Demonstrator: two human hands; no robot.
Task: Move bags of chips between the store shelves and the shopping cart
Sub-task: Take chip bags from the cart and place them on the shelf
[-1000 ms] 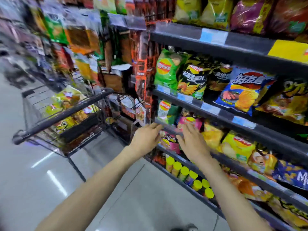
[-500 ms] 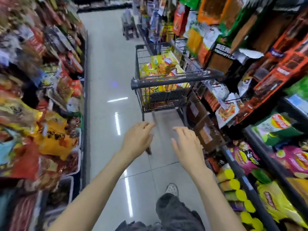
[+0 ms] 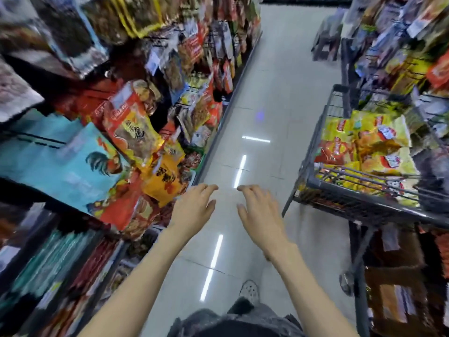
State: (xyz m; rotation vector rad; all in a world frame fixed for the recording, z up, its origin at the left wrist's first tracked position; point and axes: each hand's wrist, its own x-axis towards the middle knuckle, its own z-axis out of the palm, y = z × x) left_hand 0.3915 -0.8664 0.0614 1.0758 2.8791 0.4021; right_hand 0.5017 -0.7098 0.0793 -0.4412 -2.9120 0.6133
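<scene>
Head view: both hands are hanging empty over the aisle floor [image 3: 267, 98], left hand [image 3: 192, 210] and right hand [image 3: 261, 215] loosely spread, shopping cart [image 3: 313, 181] of chip bags [image 3: 364, 144] sitting rightward.

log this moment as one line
left hand: open, empty | right hand: open, empty | grey wire shopping cart: right, holds yellow chip bags | both hands over aisle floor
</scene>
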